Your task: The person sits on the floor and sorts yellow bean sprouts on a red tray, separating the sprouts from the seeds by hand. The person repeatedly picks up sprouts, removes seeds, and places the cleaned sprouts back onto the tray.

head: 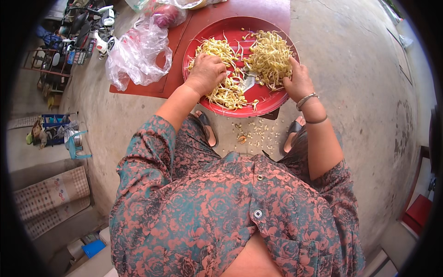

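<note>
A round red tray (264, 107) overhangs the near edge of a red table. Two heaps of soybean sprouts lie in it, a denser one (270, 57) on the right and a looser one (228, 93) on the left. My left hand (207, 72) rests on the left heap, its fingers curled down among the sprouts; what lies under the fingertips is hidden. At the tray's right rim is my right hand (300, 79), thumb and fingers apart, next to the right heap. Whether it grips the rim or a sprout cannot be told. A whitish scrap (249, 83) lies between the heaps.
Crumpled clear plastic bags (138, 52) lie on the red table (173, 81), left of the tray. Small pale bits (259, 133) are scattered on the concrete floor between my feet. Parked scooters (100, 39) stand at the upper left, and a teal plastic stool (74, 147) is below them.
</note>
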Demonstrator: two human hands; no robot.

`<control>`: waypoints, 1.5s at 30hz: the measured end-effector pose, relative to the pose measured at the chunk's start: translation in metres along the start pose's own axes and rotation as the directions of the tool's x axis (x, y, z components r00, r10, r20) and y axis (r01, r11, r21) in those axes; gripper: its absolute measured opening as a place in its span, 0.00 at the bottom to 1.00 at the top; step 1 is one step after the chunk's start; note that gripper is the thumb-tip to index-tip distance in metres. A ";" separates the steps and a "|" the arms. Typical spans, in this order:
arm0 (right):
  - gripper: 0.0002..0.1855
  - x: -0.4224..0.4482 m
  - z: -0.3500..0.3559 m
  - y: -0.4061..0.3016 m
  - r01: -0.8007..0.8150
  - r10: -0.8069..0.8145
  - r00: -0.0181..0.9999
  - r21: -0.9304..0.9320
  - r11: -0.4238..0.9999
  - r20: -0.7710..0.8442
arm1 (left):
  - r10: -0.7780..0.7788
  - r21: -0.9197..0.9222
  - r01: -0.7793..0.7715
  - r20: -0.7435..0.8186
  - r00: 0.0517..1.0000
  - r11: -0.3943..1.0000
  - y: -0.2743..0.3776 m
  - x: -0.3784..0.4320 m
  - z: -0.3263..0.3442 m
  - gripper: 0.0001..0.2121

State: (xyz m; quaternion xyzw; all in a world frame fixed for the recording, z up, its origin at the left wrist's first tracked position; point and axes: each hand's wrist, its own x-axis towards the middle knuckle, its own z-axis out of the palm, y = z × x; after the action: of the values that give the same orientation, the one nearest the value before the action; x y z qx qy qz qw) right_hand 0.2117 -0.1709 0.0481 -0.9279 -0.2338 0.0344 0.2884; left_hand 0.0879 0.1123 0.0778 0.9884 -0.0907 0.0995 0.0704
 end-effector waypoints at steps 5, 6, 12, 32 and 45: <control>0.36 0.000 -0.004 -0.002 -0.031 0.029 0.997 0.023 0.999 0.070 | 0.005 0.003 -0.005 0.034 0.999 1.000 0.000 -0.003 -0.002 0.06; 0.36 0.000 -0.004 -0.002 -0.032 0.030 0.997 0.025 0.999 0.067 | 0.011 -0.017 -0.011 0.020 1.000 1.000 0.000 -0.003 -0.001 0.06; 0.36 0.000 -0.003 -0.003 -0.022 0.021 0.998 0.020 1.000 0.051 | 0.088 -0.074 -0.081 0.088 0.992 0.994 -0.003 0.000 0.005 0.05; 0.36 -0.002 -0.005 -0.008 -0.026 0.025 0.998 0.005 1.000 0.058 | -0.397 -0.683 0.316 0.041 0.917 0.659 0.001 -0.007 -0.018 0.08; 0.36 -0.003 -0.008 -0.012 -0.043 0.045 0.996 -0.038 0.998 0.072 | -0.146 -0.337 0.148 0.031 0.989 0.930 0.028 0.013 0.010 0.04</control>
State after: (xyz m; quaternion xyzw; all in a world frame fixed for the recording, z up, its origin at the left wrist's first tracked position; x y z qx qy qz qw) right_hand 0.2055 -0.1674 0.0613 -0.9360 -0.2242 0.0703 0.2621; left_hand 0.0967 0.0816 0.0739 0.9659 -0.0323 0.0743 0.2459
